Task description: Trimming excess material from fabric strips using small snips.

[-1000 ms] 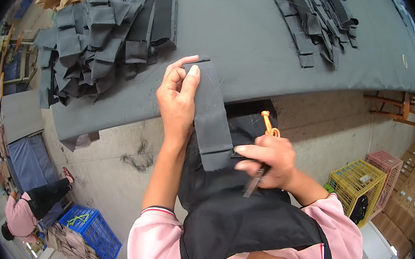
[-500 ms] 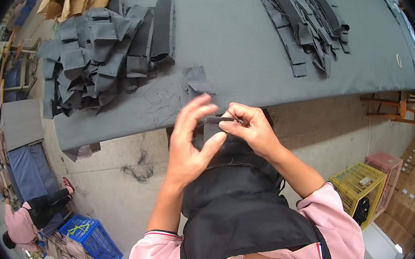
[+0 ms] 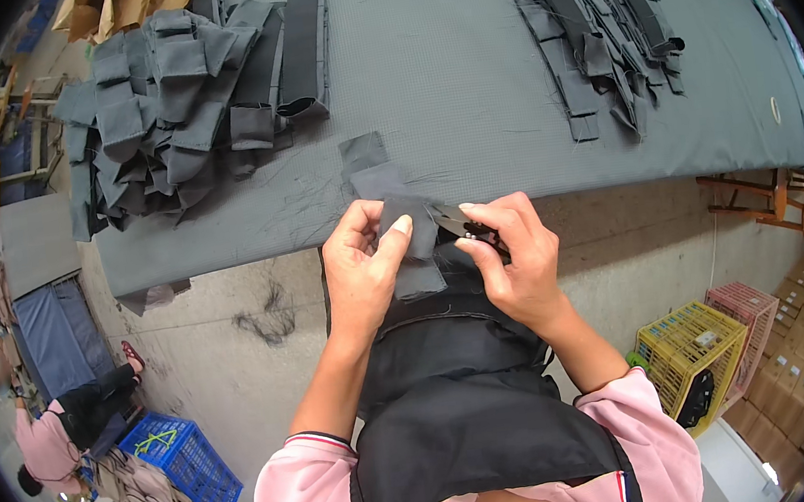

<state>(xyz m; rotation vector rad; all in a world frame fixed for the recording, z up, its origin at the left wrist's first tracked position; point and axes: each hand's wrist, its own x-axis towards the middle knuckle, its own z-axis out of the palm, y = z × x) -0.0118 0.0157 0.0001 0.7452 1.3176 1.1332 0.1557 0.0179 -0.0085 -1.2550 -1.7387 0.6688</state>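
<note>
My left hand (image 3: 362,264) pinches a dark grey fabric strip (image 3: 410,231) between thumb and fingers at the table's near edge. One end of the strip hangs down over my black apron; its far end lies toward more grey fabric (image 3: 362,152) on the table. Closed in my right hand (image 3: 522,257) is a pair of small black thread snips (image 3: 479,227). Their blades point left and meet the strip's right edge, where loose threads show. Whether the blades touch the cloth I cannot tell.
A grey-covered table (image 3: 443,73) carries a big heap of fabric strips (image 3: 166,109) at left and smaller bundles (image 3: 585,40) at right. Blue (image 3: 186,465) and yellow crates (image 3: 691,355) stand on the floor. A person in pink (image 3: 48,440) is at far left.
My left hand, open and blurred before, now grips the strip. The strip is spread out flatter, and the snips in my right hand have swung to point left at its edge.
</note>
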